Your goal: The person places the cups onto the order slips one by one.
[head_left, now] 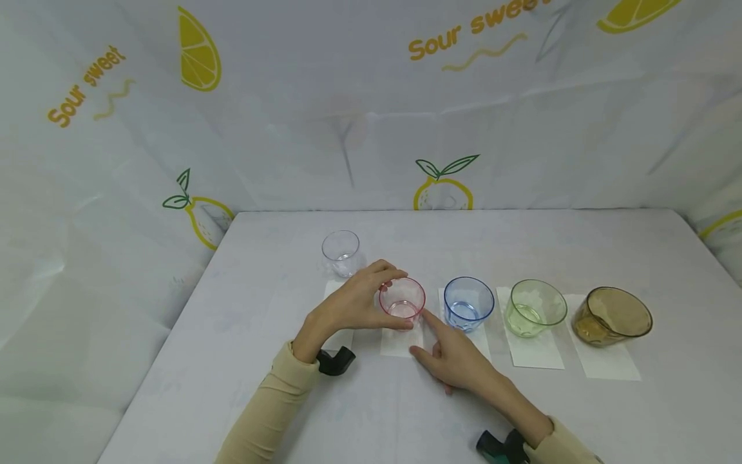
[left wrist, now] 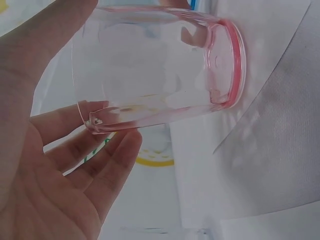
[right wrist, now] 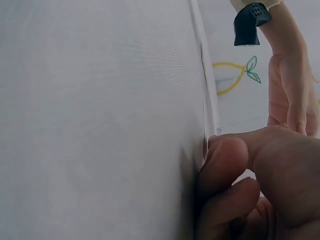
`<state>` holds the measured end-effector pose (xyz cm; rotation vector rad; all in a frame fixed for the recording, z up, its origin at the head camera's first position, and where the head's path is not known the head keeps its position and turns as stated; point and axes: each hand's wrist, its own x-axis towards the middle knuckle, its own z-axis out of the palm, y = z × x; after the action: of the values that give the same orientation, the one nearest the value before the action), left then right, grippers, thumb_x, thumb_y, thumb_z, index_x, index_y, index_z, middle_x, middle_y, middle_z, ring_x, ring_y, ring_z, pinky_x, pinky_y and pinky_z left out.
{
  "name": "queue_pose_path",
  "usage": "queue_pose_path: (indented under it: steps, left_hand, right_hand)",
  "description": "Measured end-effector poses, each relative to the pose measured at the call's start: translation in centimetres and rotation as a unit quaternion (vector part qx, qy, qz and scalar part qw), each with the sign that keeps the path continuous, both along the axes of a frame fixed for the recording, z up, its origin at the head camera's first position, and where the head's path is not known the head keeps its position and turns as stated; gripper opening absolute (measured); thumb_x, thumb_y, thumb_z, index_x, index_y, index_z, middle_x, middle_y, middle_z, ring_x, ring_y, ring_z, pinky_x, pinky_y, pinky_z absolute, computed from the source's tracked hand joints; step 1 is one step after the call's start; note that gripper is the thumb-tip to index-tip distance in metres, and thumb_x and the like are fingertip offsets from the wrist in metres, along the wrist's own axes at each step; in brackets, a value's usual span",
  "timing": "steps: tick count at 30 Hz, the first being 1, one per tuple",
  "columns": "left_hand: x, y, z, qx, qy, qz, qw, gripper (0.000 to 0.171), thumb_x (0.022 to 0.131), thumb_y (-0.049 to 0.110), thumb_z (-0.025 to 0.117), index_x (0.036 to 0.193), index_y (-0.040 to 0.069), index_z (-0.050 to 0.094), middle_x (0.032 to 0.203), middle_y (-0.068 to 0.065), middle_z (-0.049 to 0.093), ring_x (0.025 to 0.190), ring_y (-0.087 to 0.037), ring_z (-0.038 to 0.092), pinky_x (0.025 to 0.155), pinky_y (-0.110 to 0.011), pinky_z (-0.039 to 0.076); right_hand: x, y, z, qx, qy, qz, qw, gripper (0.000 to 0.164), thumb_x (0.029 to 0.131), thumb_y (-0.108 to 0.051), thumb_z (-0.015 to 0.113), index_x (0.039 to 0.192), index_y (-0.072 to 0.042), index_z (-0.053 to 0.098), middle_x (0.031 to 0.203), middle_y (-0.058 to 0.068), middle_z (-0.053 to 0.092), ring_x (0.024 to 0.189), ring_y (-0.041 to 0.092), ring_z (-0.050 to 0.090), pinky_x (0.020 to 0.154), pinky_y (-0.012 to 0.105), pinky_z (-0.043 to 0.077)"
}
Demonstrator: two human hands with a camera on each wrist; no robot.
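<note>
A clear glass cup with a pink rim and base stands over a white paper slip. My left hand grips this cup near its rim, thumb on the near side and fingers on the far side. In the left wrist view the pink base of the cup is right at the paper. My right hand lies low at the table, its index finger stretched to the cup's right side. Its other fingers are bent under the palm, as the right wrist view of the right hand shows.
To the right stand a blue cup, a green cup and a brown cup, each on a paper slip. A colourless cup stands behind my left hand. Lemon-printed cloth hangs behind the table.
</note>
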<state>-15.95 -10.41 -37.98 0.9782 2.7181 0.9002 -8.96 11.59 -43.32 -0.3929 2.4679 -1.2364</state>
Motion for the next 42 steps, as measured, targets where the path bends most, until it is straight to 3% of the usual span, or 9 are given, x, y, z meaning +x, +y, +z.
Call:
queue_pose_path:
  steps: [6,13,22,30,42]
  left_hand:
    - [0.2,-0.7,0.0,0.018,-0.012,0.009,0.9997,0.087,0.074,0.042,0.091,0.146,0.01,0.054,0.144,-0.002,0.053,0.131,-0.023,0.056,0.111,-0.04,0.049]
    - [0.1,-2.0,0.8,0.028,0.008,0.02,0.9994,0.086,0.075,0.042,0.091,0.147,0.013,0.053,0.146,-0.002,0.052,0.137,-0.022,0.052,0.116,-0.043,0.046]
    - [-0.6,-4.5,2.3,0.02,0.028,0.025,0.9991,0.084,0.077,0.041,0.089,0.147,0.012,0.053,0.148,-0.004,0.05,0.138,-0.024,0.05,0.112,-0.045,0.049]
    - [-1.6,-6.8,3.3,0.017,0.045,0.034,0.9983,0.083,0.078,0.038,0.089,0.148,0.01,0.053,0.149,-0.007,0.049,0.141,-0.026,0.048,0.117,-0.048,0.044]
    - [-4.6,-8.7,3.3,0.016,0.052,0.059,0.9968,0.081,0.079,0.037,0.089,0.147,0.012,0.053,0.151,-0.01,0.047,0.142,-0.032,0.044,0.117,-0.057,0.041]
  right_hand:
    - [1.0,0.5,0.6,0.001,0.004,0.0,1.0,0.074,0.097,-0.023,0.069,0.155,0.005,0.033,0.045,-0.007,0.048,0.03,0.004,0.047,0.036,0.026,0.039]
    - [2.1,0.9,1.5,-0.004,0.017,0.01,1.0,0.068,0.096,-0.031,0.071,0.15,0.002,0.046,0.047,-0.008,0.046,0.031,0.004,0.048,0.039,0.026,0.041]
    - [3.0,-0.3,2.3,-0.05,0.05,0.053,0.996,0.05,0.095,-0.031,0.072,0.135,-0.003,0.063,0.046,-0.016,0.035,0.038,-0.007,0.032,0.041,0.018,0.032]
    - [2.7,-2.8,2.0,-0.074,0.106,0.069,0.989,0.055,0.097,-0.034,0.071,0.143,-0.009,0.057,0.049,-0.019,0.033,0.047,-0.008,0.029,0.052,0.014,0.032]
    - [1.0,-7.7,2.0,-0.063,0.096,0.074,0.991,0.067,0.097,-0.034,0.07,0.154,-0.01,0.044,0.05,-0.013,0.039,0.047,-0.004,0.034,0.051,0.017,0.034]
